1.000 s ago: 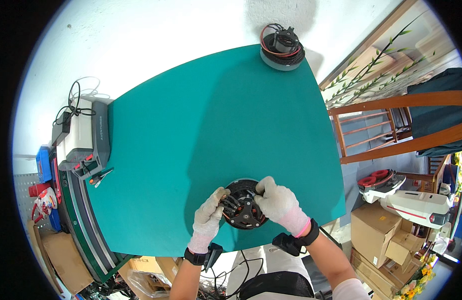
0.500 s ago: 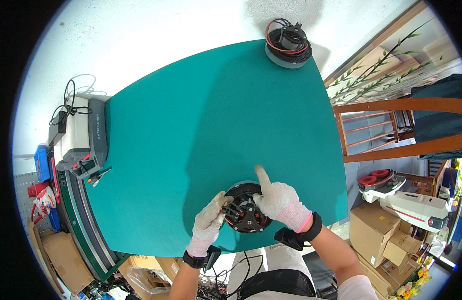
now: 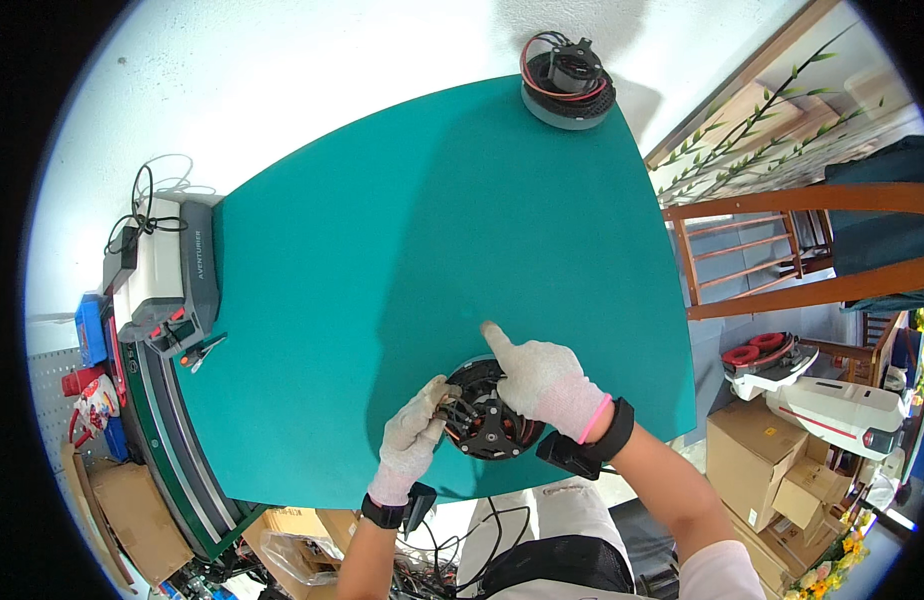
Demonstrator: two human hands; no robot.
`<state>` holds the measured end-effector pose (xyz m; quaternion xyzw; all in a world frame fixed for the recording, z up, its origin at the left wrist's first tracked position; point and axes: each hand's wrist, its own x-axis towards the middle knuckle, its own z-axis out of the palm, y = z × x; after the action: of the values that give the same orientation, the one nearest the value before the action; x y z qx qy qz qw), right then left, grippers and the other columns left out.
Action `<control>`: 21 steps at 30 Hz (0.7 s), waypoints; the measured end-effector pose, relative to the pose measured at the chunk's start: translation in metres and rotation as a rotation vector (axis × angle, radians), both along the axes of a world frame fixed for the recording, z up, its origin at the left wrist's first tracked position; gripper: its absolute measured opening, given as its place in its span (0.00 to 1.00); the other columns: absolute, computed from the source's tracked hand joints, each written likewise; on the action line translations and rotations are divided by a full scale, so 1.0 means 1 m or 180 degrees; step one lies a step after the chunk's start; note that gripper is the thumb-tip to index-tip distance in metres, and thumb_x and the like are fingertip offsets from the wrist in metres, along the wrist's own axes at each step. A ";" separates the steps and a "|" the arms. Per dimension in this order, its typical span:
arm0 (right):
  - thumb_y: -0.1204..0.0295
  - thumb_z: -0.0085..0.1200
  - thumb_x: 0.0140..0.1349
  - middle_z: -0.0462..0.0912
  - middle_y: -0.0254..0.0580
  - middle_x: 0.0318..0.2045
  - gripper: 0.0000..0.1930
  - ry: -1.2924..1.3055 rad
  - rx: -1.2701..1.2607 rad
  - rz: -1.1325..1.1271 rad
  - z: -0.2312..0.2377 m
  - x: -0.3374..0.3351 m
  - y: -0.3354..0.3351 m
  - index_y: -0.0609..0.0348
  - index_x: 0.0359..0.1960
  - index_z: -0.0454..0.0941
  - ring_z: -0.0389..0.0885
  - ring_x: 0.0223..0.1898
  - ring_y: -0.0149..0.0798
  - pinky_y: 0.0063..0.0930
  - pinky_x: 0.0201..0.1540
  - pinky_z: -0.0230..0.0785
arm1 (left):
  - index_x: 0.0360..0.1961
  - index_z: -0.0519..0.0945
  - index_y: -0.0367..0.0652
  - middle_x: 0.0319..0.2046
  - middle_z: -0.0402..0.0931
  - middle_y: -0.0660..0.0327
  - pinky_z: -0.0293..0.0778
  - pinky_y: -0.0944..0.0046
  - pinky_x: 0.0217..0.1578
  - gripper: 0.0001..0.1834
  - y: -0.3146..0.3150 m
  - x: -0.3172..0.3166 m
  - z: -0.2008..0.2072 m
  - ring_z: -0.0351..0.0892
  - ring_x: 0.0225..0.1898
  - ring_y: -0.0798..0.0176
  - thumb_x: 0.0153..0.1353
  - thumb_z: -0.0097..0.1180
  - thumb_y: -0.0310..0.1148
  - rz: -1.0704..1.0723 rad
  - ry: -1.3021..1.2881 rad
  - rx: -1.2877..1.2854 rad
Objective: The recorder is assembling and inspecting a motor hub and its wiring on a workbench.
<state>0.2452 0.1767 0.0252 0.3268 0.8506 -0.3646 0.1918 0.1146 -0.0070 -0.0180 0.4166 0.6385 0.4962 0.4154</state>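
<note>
Two gloved hands on one wheel motor at the counter near edge | left hand pinching its wires | right hand on top, forefinger out | casing open, reassembly seemingly left | second motor far corner.

White wall, green table mat, wooden chair, cardboard boxes
</note>
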 end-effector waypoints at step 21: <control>0.69 0.51 0.57 0.81 0.41 0.27 0.21 0.1219 -0.1458 -0.2596 -0.007 0.071 -0.034 0.60 0.54 0.69 0.79 0.30 0.30 0.23 0.37 0.71 | 0.62 0.60 0.39 0.58 0.64 0.50 0.61 0.61 0.58 0.26 -0.022 0.014 0.009 0.65 0.58 0.56 0.64 0.46 0.33 0.0503 -0.0246 0.0039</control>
<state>0.3164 0.1430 0.0178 0.5092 0.5718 -0.6405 -0.0590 0.1290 -0.0285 -0.0092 0.3480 0.6498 0.5471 0.3967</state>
